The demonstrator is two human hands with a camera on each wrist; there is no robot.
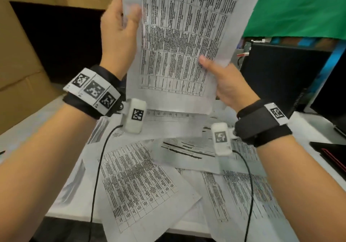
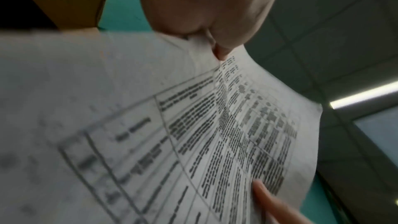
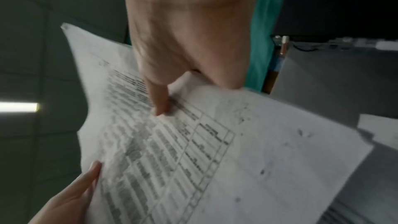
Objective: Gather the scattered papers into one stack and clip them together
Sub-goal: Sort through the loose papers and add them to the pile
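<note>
I hold a printed sheet with a table (image 1: 183, 41) upright above the table, both hands on it. My left hand (image 1: 121, 22) pinches its left edge, thumb on the front. My right hand (image 1: 222, 79) pinches the lower right edge, thumb pressed on the print. In the left wrist view the sheet (image 2: 193, 134) bends under the left hand (image 2: 215, 43). In the right wrist view the right hand (image 3: 172, 91) pinches the sheet (image 3: 215, 151). Several more printed papers (image 1: 142, 183) lie scattered and overlapping on the white table (image 1: 22, 135). No clip is in view.
A big cardboard box (image 1: 20, 62) stands at the left. A black computer case (image 1: 280, 77) stands at the right under a green cloth (image 1: 299, 9). A black notebook with red lines (image 1: 331, 153) lies at the right edge. Some papers overhang the table's front edge.
</note>
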